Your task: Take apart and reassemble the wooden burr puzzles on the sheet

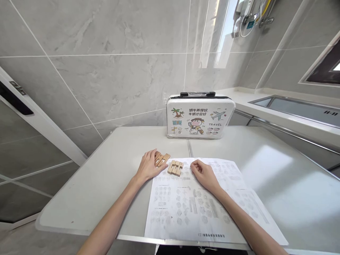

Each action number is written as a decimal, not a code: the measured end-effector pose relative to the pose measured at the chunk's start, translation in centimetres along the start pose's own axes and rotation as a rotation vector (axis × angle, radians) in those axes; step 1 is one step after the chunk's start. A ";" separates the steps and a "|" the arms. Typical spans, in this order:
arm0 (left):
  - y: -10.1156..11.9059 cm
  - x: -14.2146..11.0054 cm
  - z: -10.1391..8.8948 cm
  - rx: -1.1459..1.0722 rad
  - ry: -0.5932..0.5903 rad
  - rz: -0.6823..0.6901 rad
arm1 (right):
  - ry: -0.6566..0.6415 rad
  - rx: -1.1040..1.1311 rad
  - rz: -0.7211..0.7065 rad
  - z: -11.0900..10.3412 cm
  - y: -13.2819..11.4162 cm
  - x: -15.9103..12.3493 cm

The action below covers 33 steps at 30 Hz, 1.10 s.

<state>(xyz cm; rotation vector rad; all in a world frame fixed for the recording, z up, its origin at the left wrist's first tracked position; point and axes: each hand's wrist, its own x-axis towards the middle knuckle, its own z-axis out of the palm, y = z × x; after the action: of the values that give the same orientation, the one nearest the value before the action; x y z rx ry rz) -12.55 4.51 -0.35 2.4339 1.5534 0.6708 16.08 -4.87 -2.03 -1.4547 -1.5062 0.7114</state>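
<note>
My left hand (148, 167) curls around the left side of a group of brown, notched wooden puzzle pieces (162, 160), its thumb along the near edge. Part of that group is hidden behind the fingers. Just right of it, a cluster of lighter, interlocking wooden pieces (175, 168) lies on a large printed sheet (183, 226). My right hand (204, 174) rests on the sheet to the right of the light pieces, apart from them. Its fingers are curled closed, and whatever may be inside them is hidden.
A white cartoon-printed case (199, 118) with a black handle stands at the back of the pale folding table (127, 141), near the tiled wall (106, 81). The table's seam (190, 148) runs behind the sheet. A counter (287, 113) adjoins at the right.
</note>
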 end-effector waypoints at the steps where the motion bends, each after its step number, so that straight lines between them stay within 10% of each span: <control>1: 0.0 0.0 0.0 0.015 0.007 0.002 | -0.001 0.002 0.001 0.0 0.0 0.0; 33: 1.0 -0.1 -1.6 0.122 0.058 0.087 | -0.014 -0.032 -0.010 0.0 0.3 0.0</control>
<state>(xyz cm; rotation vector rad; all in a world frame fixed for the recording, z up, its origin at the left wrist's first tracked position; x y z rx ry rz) -12.49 3.83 1.42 2.6064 1.5607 0.6864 16.23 -4.79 -2.24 -1.4676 -1.5403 0.6956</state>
